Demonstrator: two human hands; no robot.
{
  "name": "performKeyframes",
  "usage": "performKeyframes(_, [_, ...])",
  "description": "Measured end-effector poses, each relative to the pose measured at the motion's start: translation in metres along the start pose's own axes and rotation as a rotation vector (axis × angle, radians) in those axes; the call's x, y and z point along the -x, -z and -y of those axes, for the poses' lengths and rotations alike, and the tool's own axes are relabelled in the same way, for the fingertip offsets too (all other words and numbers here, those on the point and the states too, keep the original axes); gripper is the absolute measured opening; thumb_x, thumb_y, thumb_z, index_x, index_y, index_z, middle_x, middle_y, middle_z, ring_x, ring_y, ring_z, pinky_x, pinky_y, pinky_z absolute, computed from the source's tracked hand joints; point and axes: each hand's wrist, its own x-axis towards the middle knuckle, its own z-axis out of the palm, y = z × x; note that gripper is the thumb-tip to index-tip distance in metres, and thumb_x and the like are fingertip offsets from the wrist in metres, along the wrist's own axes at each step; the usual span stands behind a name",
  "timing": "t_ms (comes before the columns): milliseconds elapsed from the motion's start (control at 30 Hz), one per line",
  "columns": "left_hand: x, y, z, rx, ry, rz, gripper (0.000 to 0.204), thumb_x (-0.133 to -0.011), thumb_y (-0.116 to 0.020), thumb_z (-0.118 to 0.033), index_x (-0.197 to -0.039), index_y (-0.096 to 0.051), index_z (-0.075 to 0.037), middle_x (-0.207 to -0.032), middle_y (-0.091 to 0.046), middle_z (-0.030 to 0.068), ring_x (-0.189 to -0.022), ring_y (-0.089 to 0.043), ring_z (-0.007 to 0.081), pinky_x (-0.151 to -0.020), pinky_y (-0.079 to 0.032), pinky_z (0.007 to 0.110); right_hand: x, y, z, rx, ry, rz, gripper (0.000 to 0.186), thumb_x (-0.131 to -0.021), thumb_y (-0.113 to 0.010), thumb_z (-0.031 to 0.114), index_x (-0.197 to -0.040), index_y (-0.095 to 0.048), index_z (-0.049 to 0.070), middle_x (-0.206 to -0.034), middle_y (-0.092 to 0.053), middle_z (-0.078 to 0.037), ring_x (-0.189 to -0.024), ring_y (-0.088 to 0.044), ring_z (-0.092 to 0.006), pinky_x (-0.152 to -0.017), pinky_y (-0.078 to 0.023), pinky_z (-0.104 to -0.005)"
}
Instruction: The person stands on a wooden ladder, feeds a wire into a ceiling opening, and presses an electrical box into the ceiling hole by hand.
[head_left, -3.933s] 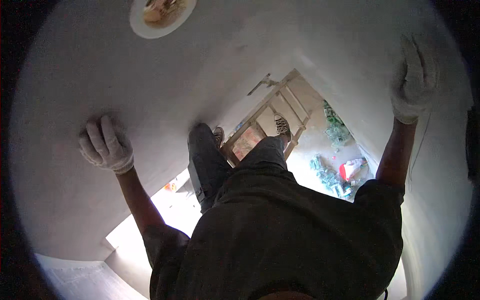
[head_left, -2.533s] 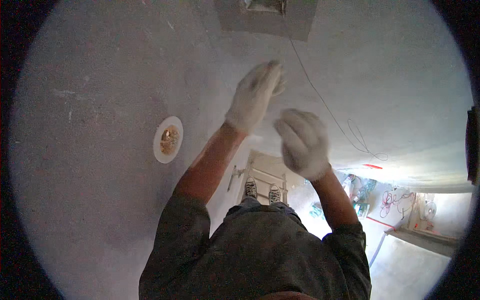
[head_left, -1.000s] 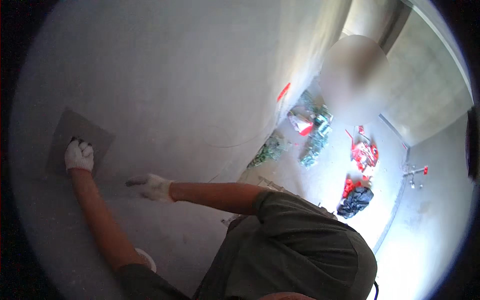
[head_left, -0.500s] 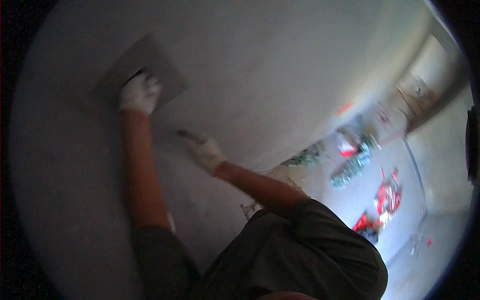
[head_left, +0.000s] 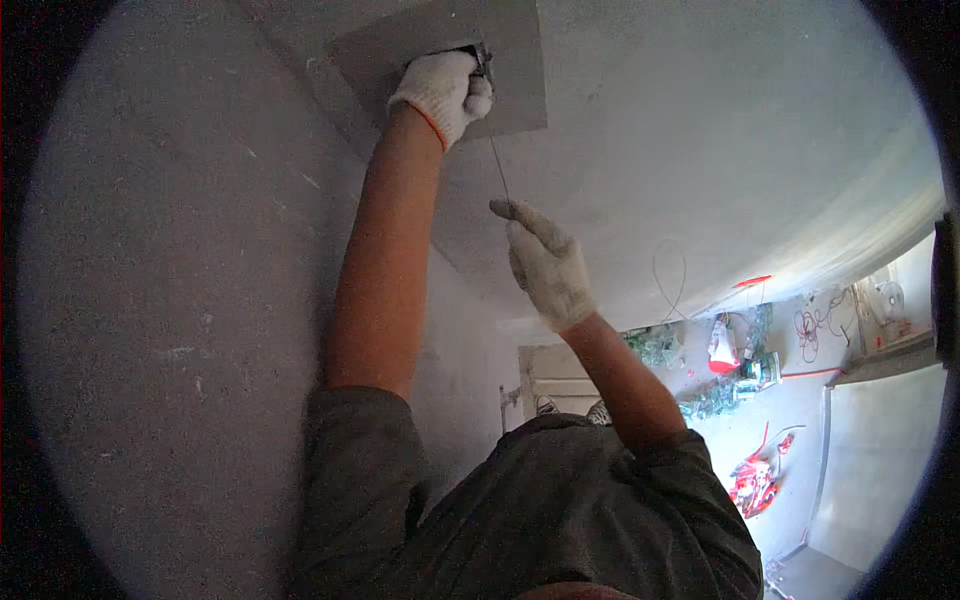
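Left hand [head_left: 440, 95] raised, right hand [head_left: 550, 262] pinching wire [head_left: 499, 165]

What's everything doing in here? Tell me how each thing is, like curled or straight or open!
Left hand: gloved, fingers curled at the hole; its grip is unclear
Right hand: gloved, fingers closed on the wire
Wire: straight just above the right hand
Wall hole: open, partly covered by the left hand
Red cord: loosely tangled
Fan: can't tell if on or off
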Motion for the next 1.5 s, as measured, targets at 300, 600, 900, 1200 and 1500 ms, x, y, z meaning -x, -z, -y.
performKeyframes(300, [0.000,-0.002,0.001,0.255,0.007,0.072,0.016,-0.088,-0.048,-0.001,-0.075,-0.045,-0.010,-0.067,-0.044,0.0033,-0.052,-0.043,0.0117,-0.039,-0.031,0.027,-0.005,0.007,-0.017,-0.056,-0.088,0.049,0.037,-0.099,-0.049,0.022,-0.131,-0.056,0.005,-0.063,-0.040,0.009,-0.052,-0.034,-0.0027,-0.046,-0.032,-0.0196])
performKeyframes(600, [-0.006,-0.002,0.004,0.156,0.008,0.117,0.023,-0.089,-0.048,-0.005,-0.070,-0.038,-0.014,-0.062,-0.039,-0.0001,-0.047,-0.035,0.0118,-0.039,-0.025,0.029,-0.024,-0.018,-0.029,0.007,0.158,-0.173,0.036,-0.098,-0.050,0.022,-0.128,-0.058,0.004,-0.065,-0.043,0.007,-0.055,-0.038,-0.0034,-0.050,-0.035,-0.0198])
performKeyframes(900, [-0.008,-0.005,0.013,-0.008,-0.010,-0.123,0.020,-0.090,-0.050,-0.011,-0.070,-0.046,-0.015,-0.063,-0.042,-0.0014,-0.052,-0.041,0.0127,-0.042,-0.032,0.029,-0.017,-0.013,0.010,-0.062,0.135,-0.090,0.035,-0.099,-0.048,0.022,-0.126,-0.060,0.004,-0.066,-0.043,0.008,-0.056,-0.038,-0.0031,-0.052,-0.035,-0.0198])
performKeyframes(1200, [0.014,-0.018,-0.003,0.010,-0.073,-0.105,0.011,-0.091,-0.051,-0.011,-0.081,-0.050,-0.007,-0.074,-0.050,0.0041,-0.058,-0.049,0.0144,-0.048,-0.038,0.030,-0.046,-0.004,-0.002,0.185,0.120,-0.073,0.034,-0.096,-0.047,0.021,-0.123,-0.062,0.005,-0.065,-0.046,0.005,-0.056,-0.042,-0.0047,-0.049,-0.035,-0.0210])
performKeyframes(1500, [0.000,0.002,-0.006,0.227,-0.014,0.081,0.015,-0.089,-0.052,-0.005,-0.074,-0.047,-0.007,-0.067,-0.045,0.0030,-0.052,-0.041,0.0132,-0.042,-0.032,0.029,-0.058,-0.027,0.022,0.052,0.032,-0.063,0.033,-0.095,-0.049,0.019,-0.121,-0.063,0.004,-0.067,-0.050,0.003,-0.054,-0.043,-0.0052,-0.049,-0.037,-0.0215])
